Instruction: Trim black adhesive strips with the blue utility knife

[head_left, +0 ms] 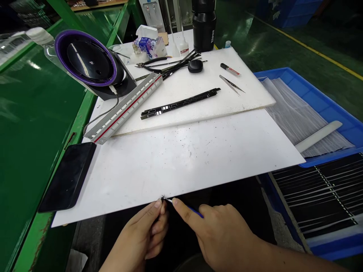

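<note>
My left hand (pixel 149 226) is closed just off the near edge of the white board (pixel 181 158). Thumb and forefinger pinch a small dark piece (pixel 163 198), mostly covered by the fingertips. From the right, my right hand (pixel 218 230) grips a slim blue-handled tool (pixel 195 211), its forefinger stretched along it. The tool's thin metal tip touches or nearly touches the dark piece; its exact kind cannot be made out. Farther back, a bundle of black printed strips (pixel 181 104) lies on a white foam slab (pixel 241 98).
On the left are a phone (pixel 68 177), a grey ruler-like box (pixel 127 107) and a purple-rimmed fan (pixel 85 58). Cutting pliers (pixel 151 64), a black case (pixel 195 66), tweezers (pixel 231 84) and a black bottle (pixel 204 32) sit behind. A blue crate (pixel 309 87) stands right.
</note>
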Available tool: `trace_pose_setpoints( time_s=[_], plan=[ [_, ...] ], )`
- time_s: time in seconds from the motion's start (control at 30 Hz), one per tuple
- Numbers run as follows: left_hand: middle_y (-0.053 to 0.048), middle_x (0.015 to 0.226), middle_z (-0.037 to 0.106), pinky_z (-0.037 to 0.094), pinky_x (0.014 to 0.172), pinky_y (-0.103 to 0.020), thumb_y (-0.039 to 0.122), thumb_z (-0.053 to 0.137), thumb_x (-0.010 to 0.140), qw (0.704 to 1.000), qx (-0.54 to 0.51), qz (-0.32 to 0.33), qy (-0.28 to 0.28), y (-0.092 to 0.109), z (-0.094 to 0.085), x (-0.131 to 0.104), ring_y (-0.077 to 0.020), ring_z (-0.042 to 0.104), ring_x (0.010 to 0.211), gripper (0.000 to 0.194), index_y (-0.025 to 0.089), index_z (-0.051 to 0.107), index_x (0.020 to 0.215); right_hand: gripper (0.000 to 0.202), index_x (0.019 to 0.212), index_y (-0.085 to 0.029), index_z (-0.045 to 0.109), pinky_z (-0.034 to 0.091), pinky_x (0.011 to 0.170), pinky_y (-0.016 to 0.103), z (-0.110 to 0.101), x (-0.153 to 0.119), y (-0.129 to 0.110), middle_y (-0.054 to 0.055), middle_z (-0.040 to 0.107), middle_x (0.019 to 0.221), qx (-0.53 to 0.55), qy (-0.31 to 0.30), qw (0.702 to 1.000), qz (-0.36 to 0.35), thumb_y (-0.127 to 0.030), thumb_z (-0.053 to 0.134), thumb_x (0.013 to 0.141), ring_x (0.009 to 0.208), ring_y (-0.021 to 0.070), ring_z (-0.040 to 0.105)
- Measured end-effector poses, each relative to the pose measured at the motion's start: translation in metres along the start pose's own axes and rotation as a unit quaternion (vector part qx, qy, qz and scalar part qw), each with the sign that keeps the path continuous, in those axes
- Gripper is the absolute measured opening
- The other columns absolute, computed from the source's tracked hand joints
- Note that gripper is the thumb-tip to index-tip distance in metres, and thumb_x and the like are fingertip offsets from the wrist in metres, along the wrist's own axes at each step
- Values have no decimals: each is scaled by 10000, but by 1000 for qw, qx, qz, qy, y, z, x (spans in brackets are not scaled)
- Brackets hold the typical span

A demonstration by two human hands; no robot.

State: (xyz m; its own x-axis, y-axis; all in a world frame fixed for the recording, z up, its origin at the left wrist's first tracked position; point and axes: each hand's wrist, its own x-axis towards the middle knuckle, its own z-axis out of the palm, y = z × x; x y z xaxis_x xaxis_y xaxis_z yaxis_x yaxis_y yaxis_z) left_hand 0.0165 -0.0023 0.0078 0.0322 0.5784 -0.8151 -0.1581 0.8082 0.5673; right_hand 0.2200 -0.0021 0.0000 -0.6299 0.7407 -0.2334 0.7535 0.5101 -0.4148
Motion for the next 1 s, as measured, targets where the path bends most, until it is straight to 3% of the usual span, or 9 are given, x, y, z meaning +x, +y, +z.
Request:
trace_pose_setpoints(
  time_s=[0.13,0.3,0.8,1.0],
  plan=[
    [81,579,341,136,397,-162,578,695,796,999,23,-14,-31,6,-8,1,-51,150,467,416,189,561,736,663,1540,-329,261,202,472,304,-4,0,6,-15,699,780,96,15,995,-4,-153,422,922,569,177,622],
    [84,563,335,123,392,-168,611,704,768,998,43,-18,-52,12,-9,2,-45,149,454,473,187,515,679,636,1534,-319,277,231,486,305,-9,0,10,-22,708,794,126,21,992,-20,-151,400,933,571,174,616],
    [79,570,327,126,403,-183,656,658,782,997,54,-29,-39,8,-9,3,-54,152,468,516,192,469,658,764,1559,-307,201,127,472,315,-9,2,6,18,660,737,20,-14,999,-24,-136,454,859,522,195,589],
    [77,567,329,109,404,-189,654,647,792,997,55,-24,-50,9,-10,3,-51,145,463,520,190,460,648,766,1554,-317,230,145,466,312,-5,0,7,8,656,739,20,-2,1000,-13,-117,468,854,515,183,580]
  ],
)
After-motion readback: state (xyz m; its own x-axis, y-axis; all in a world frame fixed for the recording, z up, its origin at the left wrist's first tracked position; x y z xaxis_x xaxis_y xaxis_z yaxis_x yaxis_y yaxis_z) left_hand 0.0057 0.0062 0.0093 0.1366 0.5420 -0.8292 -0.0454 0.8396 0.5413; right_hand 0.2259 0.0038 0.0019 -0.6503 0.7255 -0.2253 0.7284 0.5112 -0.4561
